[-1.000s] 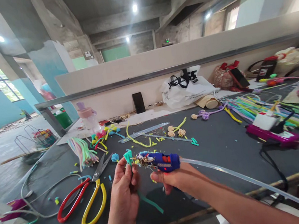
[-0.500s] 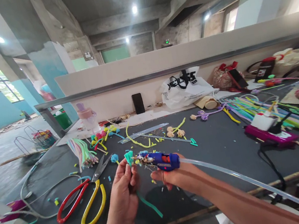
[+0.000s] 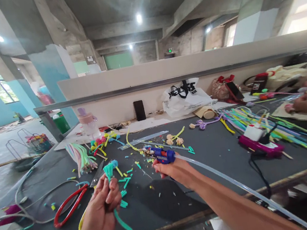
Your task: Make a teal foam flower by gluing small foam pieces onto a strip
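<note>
My left hand [image 3: 99,206] is closed around a teal pipe-cleaner flower [image 3: 108,171]. Its fluffy head sticks up above my fingers, and a loose teal stem [image 3: 127,228] hangs below. In my right hand [image 3: 172,170] is a blue hot glue gun [image 3: 164,155], its nozzle crusted and pointing left, apart from the flower. A long clear glue stick [image 3: 218,169] runs out of its back along my forearm. Scissors with red and yellow handles [image 3: 69,208] lie beside my left hand, partly hidden by it. Short teal cut pieces [image 3: 124,203] are scattered between my hands.
A bundle of pastel pipe cleaners [image 3: 80,158] lies at the left, near a pink bottle [image 3: 89,125]. Purple power strip [image 3: 260,147] and more pipe cleaners [image 3: 285,128] lie right. Another person's hands [image 3: 306,105] work at the far right. A white bag [image 3: 184,100] stands behind.
My left hand has moved left and down with the flower, away from the glue gun's nozzle. Teal pieces it had covered now show. The view has shifted slightly to the right.
</note>
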Tool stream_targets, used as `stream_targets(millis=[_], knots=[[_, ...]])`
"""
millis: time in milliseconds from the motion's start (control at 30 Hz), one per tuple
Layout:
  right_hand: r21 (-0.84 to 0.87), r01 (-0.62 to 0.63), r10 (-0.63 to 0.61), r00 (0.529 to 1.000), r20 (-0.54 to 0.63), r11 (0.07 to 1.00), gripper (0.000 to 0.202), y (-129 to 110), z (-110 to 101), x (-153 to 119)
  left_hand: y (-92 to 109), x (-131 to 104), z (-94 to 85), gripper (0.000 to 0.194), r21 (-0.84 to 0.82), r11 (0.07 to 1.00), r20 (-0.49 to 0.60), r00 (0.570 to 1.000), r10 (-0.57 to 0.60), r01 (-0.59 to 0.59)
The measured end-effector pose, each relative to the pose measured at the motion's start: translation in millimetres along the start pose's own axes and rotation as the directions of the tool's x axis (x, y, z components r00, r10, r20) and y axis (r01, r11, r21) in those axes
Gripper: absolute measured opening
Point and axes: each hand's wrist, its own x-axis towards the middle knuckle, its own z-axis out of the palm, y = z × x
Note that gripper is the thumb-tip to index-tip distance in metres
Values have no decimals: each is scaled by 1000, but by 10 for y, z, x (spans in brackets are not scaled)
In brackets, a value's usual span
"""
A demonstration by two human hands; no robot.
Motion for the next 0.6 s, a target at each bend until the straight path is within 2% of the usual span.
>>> stream_targets(millis=[133,300,433,600], knots=[[-188,8,-11,1000,-15,982,22,-16,178,36,130,-223,-217,15,23,1000,-80,997,7,-6],[-328,149,-121,987,104,933,13,-156,530,13,215,-497,-439,16,45,999,-127,992,-24,30],[-436,263,-195,961,195,861,19,-202,742,89,266,-612,-553,21,38,999,-197,980,-28,36],[-534,379,-243,920,308,756,20,-128,863,270,277,-675,-605,27,17,999,-240,970,-28,33]])
